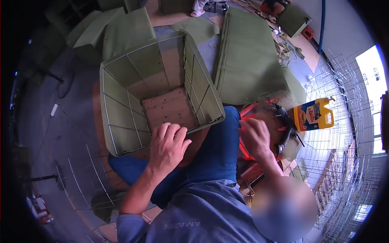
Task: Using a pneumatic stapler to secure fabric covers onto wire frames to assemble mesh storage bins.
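Observation:
Tilted in front of my knees is a box-shaped wire-frame basket (pixel 202 87) lined with green fabric, its open mouth toward me. The fingers of my left hand (pixel 168 145) curl over its near rim. My right hand (pixel 256 137) is apart from the basket, above a red-framed stool (pixel 244 150) beside my right knee. Its fingers are bent and smeared by motion, so I cannot make out whether they hold anything. Close by that hand on the right lies a black tool (pixel 287 128) with a curved body.
Beyond the black tool is a yellow plastic jug (pixel 324 114) with a blue label. Stacked green sheets (pixel 251 56) lie ahead, and green blocks (pixel 127 36) stand at the far left. Wire grids (pixel 340 162) crowd the right side. Another person's foot (pixel 197 13) shows at the top.

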{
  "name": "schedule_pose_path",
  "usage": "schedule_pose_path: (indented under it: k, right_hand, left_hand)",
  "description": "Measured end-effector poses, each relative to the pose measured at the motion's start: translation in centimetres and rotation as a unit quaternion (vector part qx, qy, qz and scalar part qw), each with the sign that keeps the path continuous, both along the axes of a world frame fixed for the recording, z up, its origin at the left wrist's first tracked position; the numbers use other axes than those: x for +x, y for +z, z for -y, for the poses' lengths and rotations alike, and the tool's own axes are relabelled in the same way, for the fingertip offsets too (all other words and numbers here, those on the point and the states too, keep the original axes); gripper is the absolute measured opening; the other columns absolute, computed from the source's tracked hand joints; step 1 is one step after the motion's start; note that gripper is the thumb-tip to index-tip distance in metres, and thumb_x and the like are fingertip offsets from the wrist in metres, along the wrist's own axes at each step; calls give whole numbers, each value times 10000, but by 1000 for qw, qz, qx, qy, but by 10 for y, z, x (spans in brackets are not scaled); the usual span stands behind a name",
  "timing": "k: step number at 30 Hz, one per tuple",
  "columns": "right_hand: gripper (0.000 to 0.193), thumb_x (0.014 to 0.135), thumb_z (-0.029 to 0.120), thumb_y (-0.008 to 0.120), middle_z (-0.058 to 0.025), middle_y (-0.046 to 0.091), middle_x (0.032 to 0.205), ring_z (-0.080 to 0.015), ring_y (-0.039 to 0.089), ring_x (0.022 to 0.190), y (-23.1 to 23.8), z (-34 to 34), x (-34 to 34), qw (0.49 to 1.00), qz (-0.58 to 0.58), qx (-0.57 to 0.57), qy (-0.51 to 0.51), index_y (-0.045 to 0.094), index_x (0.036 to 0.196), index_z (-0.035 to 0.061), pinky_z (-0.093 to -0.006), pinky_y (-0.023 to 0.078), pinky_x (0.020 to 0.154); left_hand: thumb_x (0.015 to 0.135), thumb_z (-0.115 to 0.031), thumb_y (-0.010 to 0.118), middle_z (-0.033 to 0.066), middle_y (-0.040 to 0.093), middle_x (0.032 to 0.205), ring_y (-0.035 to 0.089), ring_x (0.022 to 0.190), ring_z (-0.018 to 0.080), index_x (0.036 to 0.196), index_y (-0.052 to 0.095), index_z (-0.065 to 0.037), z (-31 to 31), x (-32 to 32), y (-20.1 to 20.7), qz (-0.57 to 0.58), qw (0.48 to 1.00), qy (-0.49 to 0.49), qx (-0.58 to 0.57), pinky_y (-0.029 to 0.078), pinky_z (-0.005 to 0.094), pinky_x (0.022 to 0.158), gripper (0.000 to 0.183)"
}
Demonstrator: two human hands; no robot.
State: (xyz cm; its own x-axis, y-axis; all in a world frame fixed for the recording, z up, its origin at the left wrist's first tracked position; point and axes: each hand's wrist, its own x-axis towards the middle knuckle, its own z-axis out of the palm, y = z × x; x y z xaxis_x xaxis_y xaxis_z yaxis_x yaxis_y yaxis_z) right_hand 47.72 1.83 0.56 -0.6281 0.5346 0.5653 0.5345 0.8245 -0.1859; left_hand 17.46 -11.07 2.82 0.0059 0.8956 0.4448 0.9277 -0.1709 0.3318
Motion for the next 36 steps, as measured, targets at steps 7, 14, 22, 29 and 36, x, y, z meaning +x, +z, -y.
schedule_pose_path:
  k: [7,14,22,29,36]
  right_hand:
    - [228,802,244,710,-16,594,1115,-228,553,1082,17,-41,-56,968,187,35,161,692,1015,164,-400,434,989]
    - [230,757,228,694,0,593,1114,-227,561,1077,24,-34,-49,952,186,45,239,693,981,179,-414,442,971]
    - [147,796,184,728,-9,565,1095,-247,538,1012,26,-37,-61,973,99,-32,206,716,942,167,-420,442,924]
    - [222,842,242,792,-53,587,1189,-284,537,1098,41,-41,-66,965,77,-91,232,714,1021,137,-440,433,970]
    - [757,995,409,680,-271,479,1479,-457,455,1400,33,-125,-171,964,60,-257,-34,386,1523,-46,-481,383,1188]
  left_hand:
    - [834,-134,795,74,574,905,569,921,282,878,634,-76,-16,-9,-2,-38,992,-114,-48,469,424,845,177]
    - [853,-107,765,98,568,854,566,878,299,826,621,-52,-1,-9,2,47,978,-183,-87,479,426,836,157]
    - [856,-245,789,104,606,874,581,898,296,811,614,-62,-29,-17,20,-9,984,-147,-103,471,420,834,257]
    - [876,-170,679,92,642,859,610,896,269,825,660,-64,-46,-2,5,-51,968,-235,-76,491,399,851,120]
    - [846,-164,714,87,636,816,607,866,270,809,686,-70,-40,12,8,-77,977,-176,-96,490,392,809,105]
